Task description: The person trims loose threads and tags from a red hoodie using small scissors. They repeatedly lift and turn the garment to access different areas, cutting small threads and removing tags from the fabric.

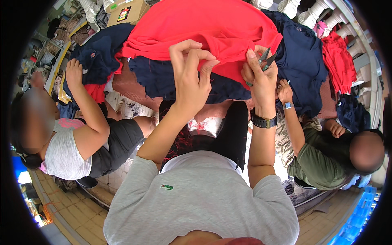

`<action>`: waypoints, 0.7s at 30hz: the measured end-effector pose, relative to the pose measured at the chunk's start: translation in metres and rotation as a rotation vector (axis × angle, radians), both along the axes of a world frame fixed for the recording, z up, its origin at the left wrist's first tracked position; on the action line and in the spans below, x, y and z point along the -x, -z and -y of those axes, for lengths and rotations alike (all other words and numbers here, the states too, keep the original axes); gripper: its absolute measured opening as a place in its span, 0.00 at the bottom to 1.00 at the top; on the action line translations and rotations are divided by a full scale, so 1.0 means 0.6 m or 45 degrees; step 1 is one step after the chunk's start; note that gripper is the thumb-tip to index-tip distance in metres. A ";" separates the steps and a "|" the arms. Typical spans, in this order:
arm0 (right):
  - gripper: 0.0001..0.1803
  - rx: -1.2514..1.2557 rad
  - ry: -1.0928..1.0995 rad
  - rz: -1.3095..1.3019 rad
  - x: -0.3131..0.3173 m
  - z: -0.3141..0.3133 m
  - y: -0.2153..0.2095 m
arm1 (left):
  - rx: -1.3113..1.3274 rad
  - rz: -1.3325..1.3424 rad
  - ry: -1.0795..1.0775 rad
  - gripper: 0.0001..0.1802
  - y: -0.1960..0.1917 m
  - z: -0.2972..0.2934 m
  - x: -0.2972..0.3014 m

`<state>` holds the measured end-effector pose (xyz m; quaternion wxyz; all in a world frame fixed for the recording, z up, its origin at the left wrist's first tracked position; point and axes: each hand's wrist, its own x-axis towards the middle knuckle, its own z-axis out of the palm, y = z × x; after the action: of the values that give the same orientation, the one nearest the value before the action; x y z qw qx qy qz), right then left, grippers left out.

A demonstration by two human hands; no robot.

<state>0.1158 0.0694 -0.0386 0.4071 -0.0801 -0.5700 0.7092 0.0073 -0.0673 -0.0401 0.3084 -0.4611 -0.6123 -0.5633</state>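
A large red garment (179,26) lies heaped before me. My left hand (190,77) is closed in a pinch, thumb and index fingertip together at the garment's near edge; a thread there is too fine to make out. My right hand (261,75) holds small dark thread snips (268,59), their blades apart and pointing up and to the right. The same hand's thumb presses the red cloth at its edge. Beneath the red garment lies dark navy fabric (151,79), draping over the near edge of a brown-covered surface (128,85).
A co-worker at the left rests a hand (74,72) on navy garments (100,47). Another at the right has a hand (284,92) by a navy pile (300,61). Thread cones (312,14) stand at the far right, beside a red cloth (339,61). A cardboard box (130,12) sits behind.
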 end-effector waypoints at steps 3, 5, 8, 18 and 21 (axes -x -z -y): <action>0.10 -0.047 0.078 -0.004 -0.001 0.011 0.000 | 0.000 -0.210 0.138 0.07 -0.006 0.009 -0.011; 0.13 -0.072 0.076 0.011 -0.006 0.015 -0.003 | 0.048 0.001 0.364 0.08 -0.009 0.005 -0.010; 0.19 -0.135 0.107 0.026 -0.011 0.019 0.001 | 0.136 0.369 0.430 0.11 -0.010 -0.006 -0.017; 0.15 -0.415 0.252 0.054 -0.013 0.020 0.021 | 0.309 0.442 0.430 0.08 -0.005 -0.002 -0.014; 0.10 -0.543 0.362 0.173 -0.016 0.037 0.009 | 0.359 0.442 0.432 0.08 -0.009 0.007 -0.019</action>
<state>0.1253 0.0473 -0.0441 0.4712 -0.1192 -0.7155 0.5019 0.0189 -0.0717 -0.0347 0.0328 -0.4919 -0.6424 -0.5867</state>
